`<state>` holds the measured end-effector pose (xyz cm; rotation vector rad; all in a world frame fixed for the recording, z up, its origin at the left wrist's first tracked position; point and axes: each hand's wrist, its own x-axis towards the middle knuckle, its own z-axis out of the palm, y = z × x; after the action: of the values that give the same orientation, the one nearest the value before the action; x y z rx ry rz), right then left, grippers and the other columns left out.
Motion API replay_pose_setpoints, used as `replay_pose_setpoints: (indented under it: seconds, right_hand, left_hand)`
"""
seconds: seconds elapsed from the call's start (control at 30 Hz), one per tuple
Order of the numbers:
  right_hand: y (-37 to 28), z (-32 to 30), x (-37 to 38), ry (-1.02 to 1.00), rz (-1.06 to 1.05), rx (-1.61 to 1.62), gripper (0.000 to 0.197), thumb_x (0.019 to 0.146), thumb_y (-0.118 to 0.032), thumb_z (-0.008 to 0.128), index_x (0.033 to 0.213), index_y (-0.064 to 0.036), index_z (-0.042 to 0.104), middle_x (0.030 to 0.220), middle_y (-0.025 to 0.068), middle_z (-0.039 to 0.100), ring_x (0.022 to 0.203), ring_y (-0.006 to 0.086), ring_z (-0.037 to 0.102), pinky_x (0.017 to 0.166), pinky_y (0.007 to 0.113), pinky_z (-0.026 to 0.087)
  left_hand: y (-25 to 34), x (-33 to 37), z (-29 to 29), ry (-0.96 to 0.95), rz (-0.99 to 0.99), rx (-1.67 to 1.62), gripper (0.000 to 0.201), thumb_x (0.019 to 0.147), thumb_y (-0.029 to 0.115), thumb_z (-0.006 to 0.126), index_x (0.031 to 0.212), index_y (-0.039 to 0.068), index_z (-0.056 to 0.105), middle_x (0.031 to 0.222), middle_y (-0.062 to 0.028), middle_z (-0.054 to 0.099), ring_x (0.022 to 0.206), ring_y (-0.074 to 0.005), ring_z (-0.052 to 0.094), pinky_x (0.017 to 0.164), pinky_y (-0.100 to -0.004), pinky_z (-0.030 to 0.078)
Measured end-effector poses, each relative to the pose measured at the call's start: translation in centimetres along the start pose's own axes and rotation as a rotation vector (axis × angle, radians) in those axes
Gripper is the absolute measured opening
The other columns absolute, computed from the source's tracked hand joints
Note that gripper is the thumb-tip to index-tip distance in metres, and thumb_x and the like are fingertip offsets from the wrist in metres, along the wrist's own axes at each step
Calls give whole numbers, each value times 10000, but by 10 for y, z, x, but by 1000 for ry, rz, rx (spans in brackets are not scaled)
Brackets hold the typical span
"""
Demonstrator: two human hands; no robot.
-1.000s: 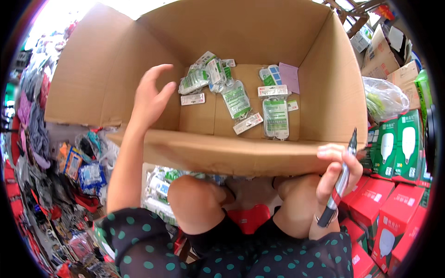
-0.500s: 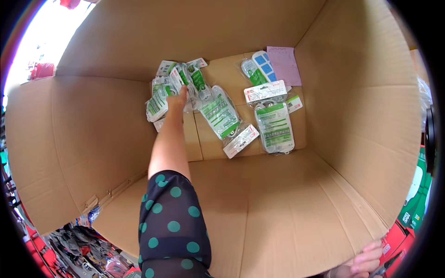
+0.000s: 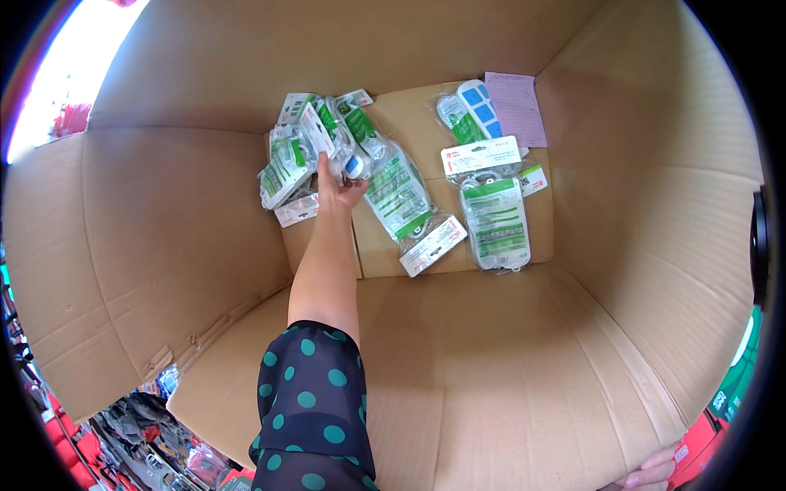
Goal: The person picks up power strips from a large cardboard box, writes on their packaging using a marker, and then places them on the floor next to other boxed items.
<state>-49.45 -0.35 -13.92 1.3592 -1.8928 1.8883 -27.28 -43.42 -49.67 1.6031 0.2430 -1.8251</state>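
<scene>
My left hand [image 3: 340, 190] reaches into a big cardboard box [image 3: 491, 368] and is closed on a bagged power strip [image 3: 354, 166] in the pile at the far left. Its fingers lie against the plastic and a white header card; the far fingertips are partly hidden. Against that pile lies another bagged strip [image 3: 284, 173] with a green and white label. Just right of my left hand lies a longer bagged strip [image 3: 399, 192], tilted. At the lower right, my right hand [image 3: 651, 473] grips the box's near edge; only some fingers show.
On the right of the box floor lie a bagged power strip [image 3: 497, 225] and one with blue sockets [image 3: 477, 108]. A pink written sheet [image 3: 516, 108] rests by the far right corner. Tall cardboard walls [image 3: 647, 164] surround everything. Red and green packages [image 3: 696, 446] stand outside.
My left hand has shifted slightly right and toward me, and a strip end with blue now shows beside its thumb. The view has moved slightly. My right hand stays at the box edge.
</scene>
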Motion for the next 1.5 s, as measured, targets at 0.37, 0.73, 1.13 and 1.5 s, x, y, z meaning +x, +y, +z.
replay_pose_setpoints:
  seconds: [0.37, 0.73, 1.13, 1.5]
  right_hand:
    - [-13, 2, 9, -33, 120, 12, 164, 920, -174, 447, 1065, -97, 444, 619, 9, 414, 574, 133, 397, 582, 305, 339]
    - [-37, 27, 12, -7, 148, 385, 224, 854, -2, 512, 1059, -45, 432, 688, 97, 501, 554, 128, 472, 485, 230, 438]
    - [-112, 27, -11, -51, 4, 444, 314, 887, -35, 515, 1168, -32, 375, 864, 112, 617, 850, 172, 557, 850, 355, 425]
    - [-205, -34, -13, -545, -3, 166, 353, 815, -145, 676, 1080, -18, 479, 985, 144, 597, 945, 262, 576, 845, 353, 439]
  left_hand:
    - [26, -60, 7, 63, 130, 155, 574, 690, 467, 685, 1167, 188, 527, 1211, -17, 523, 1088, -204, 471, 923, -429, 333]
    - [90, -284, -26, -224, 245, 910, 489, 774, 214, 665, 1208, 59, 501, 1122, -105, 600, 986, -223, 604, 816, -391, 501]
    - [33, -562, -139, -708, 980, 960, 577, 705, 122, 727, 1206, -13, 474, 1095, -96, 592, 986, -165, 576, 900, -297, 444]
    - [-78, -600, -306, -862, 653, 958, 643, 675, 160, 752, 1221, -51, 486, 1083, -75, 593, 1002, -121, 537, 900, -269, 422]
